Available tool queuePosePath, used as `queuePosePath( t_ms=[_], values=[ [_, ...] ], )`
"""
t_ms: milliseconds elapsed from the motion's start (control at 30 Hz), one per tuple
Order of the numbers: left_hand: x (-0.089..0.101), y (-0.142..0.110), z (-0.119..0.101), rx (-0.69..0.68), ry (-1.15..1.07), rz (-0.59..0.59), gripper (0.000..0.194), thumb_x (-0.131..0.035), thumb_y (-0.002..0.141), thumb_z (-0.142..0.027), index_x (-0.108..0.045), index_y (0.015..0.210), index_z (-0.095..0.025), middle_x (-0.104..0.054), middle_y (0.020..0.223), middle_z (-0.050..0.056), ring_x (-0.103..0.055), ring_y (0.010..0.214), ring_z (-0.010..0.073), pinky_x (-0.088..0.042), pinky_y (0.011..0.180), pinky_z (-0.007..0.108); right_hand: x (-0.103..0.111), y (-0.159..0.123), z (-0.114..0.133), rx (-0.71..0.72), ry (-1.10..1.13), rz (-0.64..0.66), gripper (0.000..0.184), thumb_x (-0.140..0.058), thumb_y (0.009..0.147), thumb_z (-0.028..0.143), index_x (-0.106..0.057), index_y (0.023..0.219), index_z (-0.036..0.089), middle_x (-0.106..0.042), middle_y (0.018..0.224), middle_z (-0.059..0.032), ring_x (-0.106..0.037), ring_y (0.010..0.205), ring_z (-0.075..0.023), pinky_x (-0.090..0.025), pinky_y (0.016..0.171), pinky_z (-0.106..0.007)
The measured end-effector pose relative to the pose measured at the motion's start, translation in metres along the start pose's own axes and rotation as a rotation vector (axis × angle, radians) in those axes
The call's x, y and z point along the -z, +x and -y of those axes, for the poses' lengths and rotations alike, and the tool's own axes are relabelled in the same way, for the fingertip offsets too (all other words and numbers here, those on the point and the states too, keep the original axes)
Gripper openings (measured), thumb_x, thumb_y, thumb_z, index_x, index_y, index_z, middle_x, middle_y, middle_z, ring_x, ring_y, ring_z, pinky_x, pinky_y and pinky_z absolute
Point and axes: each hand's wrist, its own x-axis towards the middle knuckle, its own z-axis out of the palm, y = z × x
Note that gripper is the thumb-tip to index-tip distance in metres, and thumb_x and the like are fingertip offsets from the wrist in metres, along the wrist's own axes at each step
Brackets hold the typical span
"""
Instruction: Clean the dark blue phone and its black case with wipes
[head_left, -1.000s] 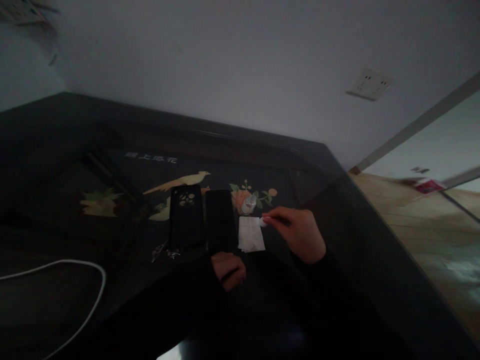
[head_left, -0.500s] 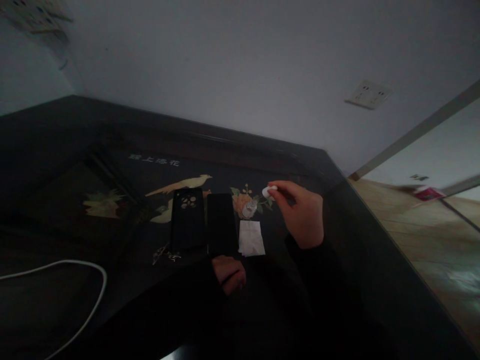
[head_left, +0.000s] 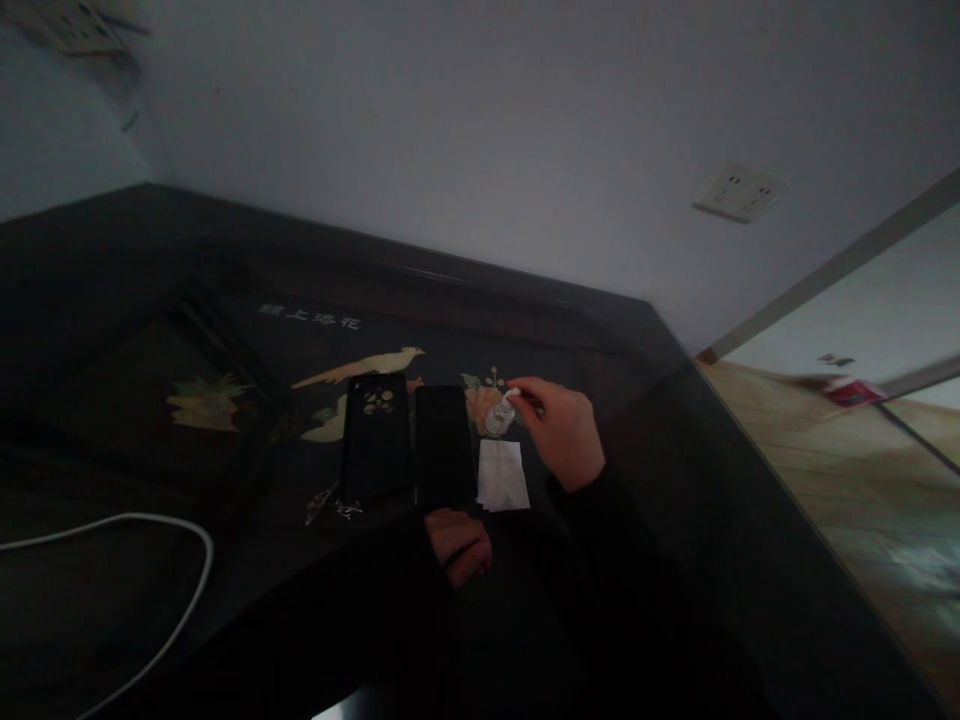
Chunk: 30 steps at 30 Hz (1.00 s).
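My right hand (head_left: 559, 427) pinches a small white piece (head_left: 512, 394) between thumb and fingertips, just above a small clear bottle (head_left: 496, 419) standing on the dark table. Below the bottle lies a white square of tissue (head_left: 502, 476). A black phone (head_left: 444, 446) lies face up left of the tissue, with a black phone case (head_left: 376, 431) showing camera holes beside it. My left hand (head_left: 457, 545) rests curled at the phone's near end, fingers closed, with nothing visible in it.
The dark lacquered table (head_left: 150, 300) has painted birds and flowers. A white cable (head_left: 180, 590) loops at the near left. Small metal bits (head_left: 330, 503) lie below the case. A wall socket (head_left: 739, 191) is on the wall; the floor lies to the right.
My right hand lifted the small white piece from the tissue's corner, rose to the right, then came down left to the top of the clear bottle. My left hand stayed put.
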Motion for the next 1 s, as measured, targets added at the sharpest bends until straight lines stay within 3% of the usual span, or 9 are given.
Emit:
queuePosePath(
  t_ms=[167, 333, 433, 567, 800, 1000],
  values=[
    [0.002, -0.001, -0.004, 0.016, -0.01, -0.005, 0.032, -0.033, 0.085, -0.026, -0.054, 0.063, -0.016, -0.06, 0.053, -0.002, -0.053, 0.055, 0.0069, -0.038, 0.06, 0.018, -0.009, 0.001, -0.001, -0.032, -0.005, 0.042, 0.017, -0.05, 0.081, 0.026, -0.061, 0.094, 0.021, -0.068, 0.086, -0.0027, -0.062, 0.073, -0.0153, -0.045, 0.068, -0.027],
    [0.009, 0.0, -0.01, 0.007, -0.004, 0.0, 0.032, -0.033, 0.085, -0.024, -0.055, 0.063, -0.015, -0.06, 0.052, -0.001, -0.053, 0.054, 0.0065, -0.039, 0.059, 0.016, -0.001, -0.002, -0.007, -0.107, -0.019, 0.037, 0.029, -0.047, 0.083, 0.034, -0.052, 0.108, 0.02, -0.064, 0.094, -0.0044, -0.061, 0.078, -0.0146, -0.046, 0.066, -0.026],
    [0.013, -0.002, -0.014, -0.001, 0.005, 0.008, 0.033, -0.033, 0.085, -0.023, -0.056, 0.063, -0.015, -0.061, 0.052, -0.001, -0.054, 0.053, 0.006, -0.039, 0.06, 0.015, 0.001, -0.016, -0.017, -0.202, -0.096, 0.056, 0.023, -0.047, 0.082, 0.035, -0.055, 0.096, 0.019, -0.063, 0.081, -0.0034, -0.059, 0.07, -0.0154, -0.043, 0.061, -0.026],
    [0.016, -0.007, -0.019, 0.006, 0.017, 0.012, 0.035, -0.031, 0.085, -0.024, -0.057, 0.063, -0.014, -0.061, 0.052, -0.001, -0.054, 0.053, 0.0055, -0.039, 0.06, 0.014, -0.008, -0.045, -0.027, -0.268, -0.183, 0.182, 0.02, -0.055, 0.075, 0.038, -0.057, 0.07, 0.019, -0.057, 0.065, -0.0015, -0.055, 0.06, -0.0157, -0.037, 0.055, -0.026],
    [0.02, -0.015, -0.025, 0.033, 0.039, 0.046, 0.036, -0.031, 0.086, -0.026, -0.057, 0.065, -0.014, -0.061, 0.052, 0.0, -0.054, 0.054, 0.0064, -0.04, 0.062, 0.015, -0.033, -0.072, -0.012, -0.273, -0.155, 0.206, 0.03, -0.066, 0.063, 0.043, -0.051, 0.072, 0.019, -0.052, 0.079, -0.0064, -0.051, 0.082, -0.024, -0.038, 0.069, -0.032],
    [0.027, -0.021, -0.039, 0.012, 0.052, 0.056, 0.033, -0.033, 0.085, -0.023, -0.057, 0.065, -0.014, -0.062, 0.056, 0.0, -0.054, 0.055, 0.0057, -0.039, 0.058, 0.013, -0.045, -0.077, -0.007, -0.259, 0.061, 0.141, 0.023, -0.066, 0.057, 0.027, -0.047, 0.068, 0.02, -0.048, 0.076, -0.0017, -0.049, 0.076, -0.0194, -0.038, 0.072, -0.032]
  ],
)
